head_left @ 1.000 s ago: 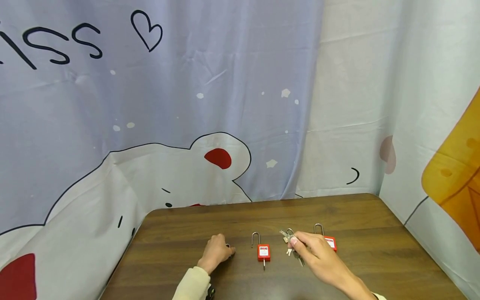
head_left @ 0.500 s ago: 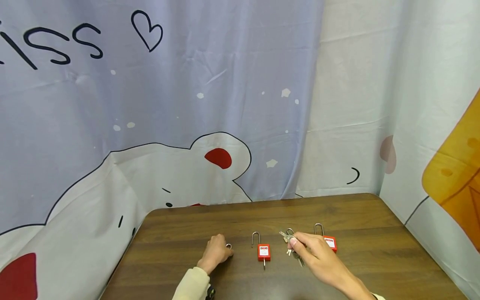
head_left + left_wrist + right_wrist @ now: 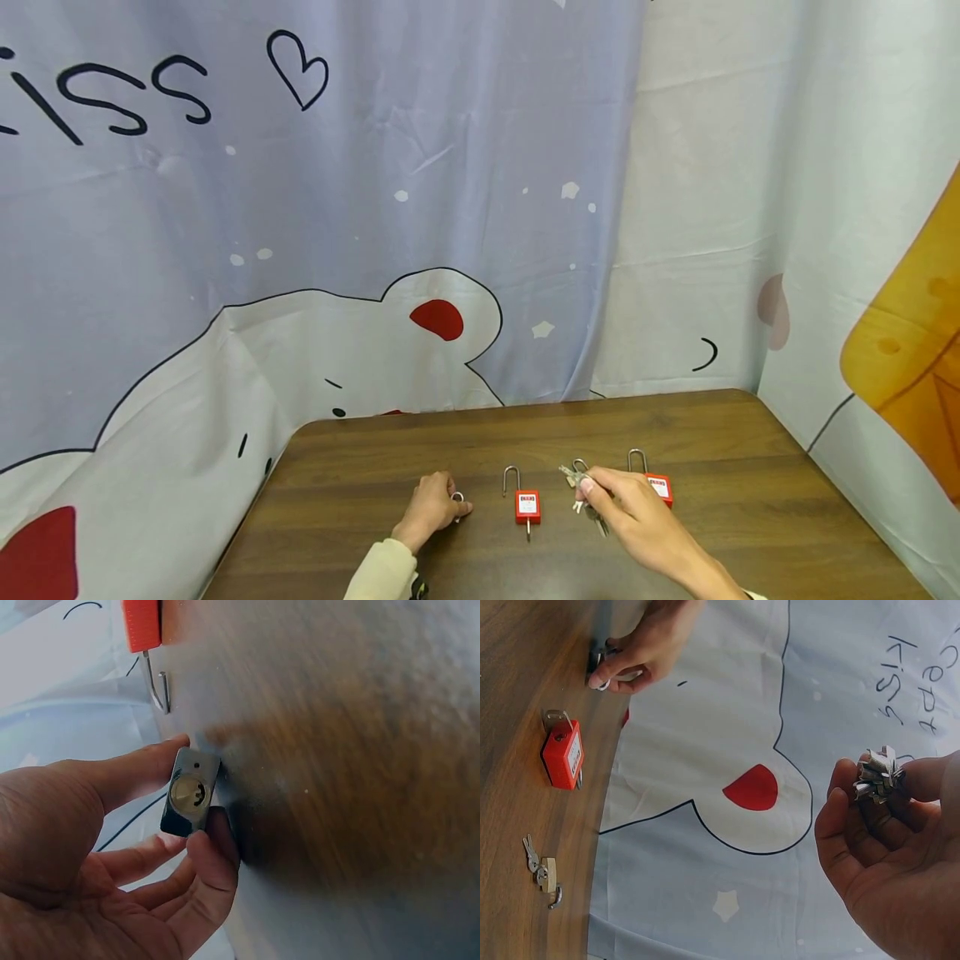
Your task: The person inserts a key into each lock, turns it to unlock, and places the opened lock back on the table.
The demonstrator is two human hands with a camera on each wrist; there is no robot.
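My left hand [image 3: 431, 504] pinches a small dark padlock [image 3: 190, 793] between thumb and fingers, low over the table. Its round brass keyhole faces the left wrist camera, and its shackle shows past my fingers in the head view. My right hand [image 3: 630, 508] grips a bunch of silver keys [image 3: 880, 776] above the table. Between the hands lies a red padlock [image 3: 527, 504] with its shackle open and a key in its base. A second red padlock [image 3: 659, 486] lies partly behind my right hand. A small brass padlock [image 3: 549, 874] with keys shows in the right wrist view.
Everything lies on a brown wooden table [image 3: 360, 450] with rounded far corners. A printed curtain [image 3: 360, 208] hangs right behind its far edge, and another patterned cloth [image 3: 862, 250] hangs at the right side.
The left fingers have shifted a little around the small padlock, so its shackle ring shows more clearly. My right hand with the keys has stayed almost still. The head view has tilted slightly.
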